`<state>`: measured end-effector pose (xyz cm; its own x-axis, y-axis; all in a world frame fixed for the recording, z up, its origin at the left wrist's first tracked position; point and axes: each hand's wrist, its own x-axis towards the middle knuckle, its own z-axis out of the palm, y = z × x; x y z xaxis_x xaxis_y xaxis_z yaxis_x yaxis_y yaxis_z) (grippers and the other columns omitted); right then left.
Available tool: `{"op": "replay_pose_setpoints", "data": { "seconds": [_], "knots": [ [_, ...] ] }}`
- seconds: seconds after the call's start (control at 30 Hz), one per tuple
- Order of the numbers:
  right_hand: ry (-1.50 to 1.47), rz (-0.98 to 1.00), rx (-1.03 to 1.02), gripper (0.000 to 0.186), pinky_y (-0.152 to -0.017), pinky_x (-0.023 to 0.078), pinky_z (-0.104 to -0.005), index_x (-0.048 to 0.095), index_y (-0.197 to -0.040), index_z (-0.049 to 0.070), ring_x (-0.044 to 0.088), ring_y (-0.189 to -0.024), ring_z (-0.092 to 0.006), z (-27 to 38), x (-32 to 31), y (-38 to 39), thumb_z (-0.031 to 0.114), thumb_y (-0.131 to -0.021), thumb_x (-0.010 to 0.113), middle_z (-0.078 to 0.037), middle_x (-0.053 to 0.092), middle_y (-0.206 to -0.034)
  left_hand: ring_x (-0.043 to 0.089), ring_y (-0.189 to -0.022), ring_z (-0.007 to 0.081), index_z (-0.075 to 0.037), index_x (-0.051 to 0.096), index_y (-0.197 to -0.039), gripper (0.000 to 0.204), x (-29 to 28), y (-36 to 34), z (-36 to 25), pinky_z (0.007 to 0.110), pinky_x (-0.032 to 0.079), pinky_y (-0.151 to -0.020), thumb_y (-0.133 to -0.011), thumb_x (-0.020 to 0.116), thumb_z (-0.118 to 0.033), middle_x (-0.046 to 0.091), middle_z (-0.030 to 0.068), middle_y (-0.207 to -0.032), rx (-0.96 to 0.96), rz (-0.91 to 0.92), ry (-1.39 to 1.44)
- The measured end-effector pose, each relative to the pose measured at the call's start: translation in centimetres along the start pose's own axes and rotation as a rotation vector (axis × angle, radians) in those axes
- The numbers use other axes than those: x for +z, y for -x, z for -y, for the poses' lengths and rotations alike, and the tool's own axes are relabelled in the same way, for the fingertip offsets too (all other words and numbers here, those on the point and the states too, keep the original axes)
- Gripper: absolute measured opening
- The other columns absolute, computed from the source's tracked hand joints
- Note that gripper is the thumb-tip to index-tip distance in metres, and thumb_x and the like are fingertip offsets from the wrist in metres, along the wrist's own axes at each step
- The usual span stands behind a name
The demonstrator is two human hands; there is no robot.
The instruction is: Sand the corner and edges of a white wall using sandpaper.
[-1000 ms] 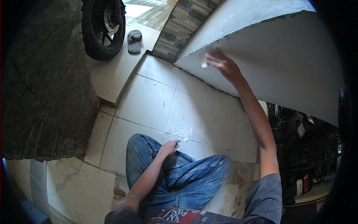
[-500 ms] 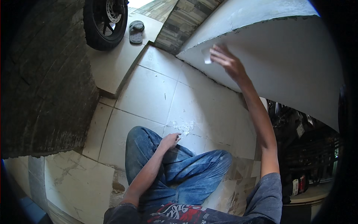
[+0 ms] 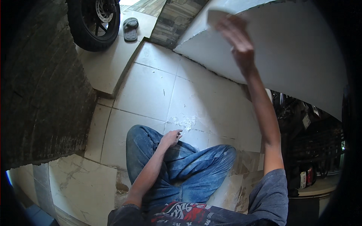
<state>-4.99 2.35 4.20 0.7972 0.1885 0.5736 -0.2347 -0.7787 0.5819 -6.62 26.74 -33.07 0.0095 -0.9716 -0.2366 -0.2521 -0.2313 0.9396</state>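
Stretched up and forward, my right hand point(image 3: 239, 41) is blurred by motion against the white wall panel point(image 3: 294, 49). Its fingers press a thin, flat, pale sheet point(image 3: 217, 18) near the panel's upper edge; the blur hides what kind it is. My left hand point(image 3: 171, 138) rests on my folded leg in blue jeans point(image 3: 200, 169), fingers loosely apart with nothing in them. Just beyond those fingers, white crumbs and powder point(image 3: 185, 122) lie scattered on the pale floor tiles point(image 3: 147, 86).
A motorcycle wheel point(image 3: 75, 28) and a grey sandal point(image 3: 130, 30) stand on a raised step at the far left. A dark, rough surface point(image 3: 41, 90) fills the left side. Dark, cluttered objects point(image 3: 301, 128) sit under the panel at right.
My right hand has slid up the panel with the flat sheet, away from the lower edge. The left hand stays on my leg. The whole view has shifted slightly.
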Motion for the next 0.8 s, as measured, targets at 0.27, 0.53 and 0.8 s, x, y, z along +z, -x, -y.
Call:
{"op": "replay_pose_setpoints", "data": {
  "seconds": [0.27, 0.53, 0.8],
  "knots": [
    [-0.169, 0.007, -0.046, 0.036, -0.101, 0.043, -0.0345, 0.066, -0.109, 0.012, 0.054, -0.115, -0.0211, 1.7, 5.4, 1.9, -0.003, -0.078, 0.057, -0.003, 0.062, -0.117, 0.062, -0.096, 0.0344, -0.008, 0.054, -0.123, 0.035, -0.3, 0.1, -0.3, 0.04, 0.049, -0.084, -0.092, 0.053, -0.023, 0.064, 0.0197, -0.103, 0.015, 0.018, -0.057],
    [-0.009, -0.202, 0.056, 0.036, -0.104, 0.038, -0.0391, 0.066, -0.111, 0.014, 0.052, -0.119, -0.0218, 0.7, 3.8, 1.1, 0.001, -0.079, 0.057, -0.002, 0.06, -0.122, 0.062, -0.096, 0.0345, -0.008, 0.054, -0.124, 0.035, -0.1, -0.1, -0.6, 0.04, 0.048, -0.084, -0.091, 0.053, -0.022, 0.064, 0.0193, -0.103, 0.006, 0.026, -0.041],
    [-0.267, 0.503, 0.193, 0.035, -0.106, 0.038, -0.0375, 0.065, -0.112, 0.011, 0.049, -0.121, -0.0197, 3.8, 9.0, 3.6, -0.003, -0.082, 0.053, -0.006, 0.056, -0.126, 0.062, -0.095, 0.0345, -0.009, 0.053, -0.124, 0.036, 0.2, -0.5, 0.5, 0.04, 0.049, -0.082, -0.09, 0.054, -0.022, 0.063, 0.0193, -0.105, 0.038, 0.005, -0.002]
  ]
}}
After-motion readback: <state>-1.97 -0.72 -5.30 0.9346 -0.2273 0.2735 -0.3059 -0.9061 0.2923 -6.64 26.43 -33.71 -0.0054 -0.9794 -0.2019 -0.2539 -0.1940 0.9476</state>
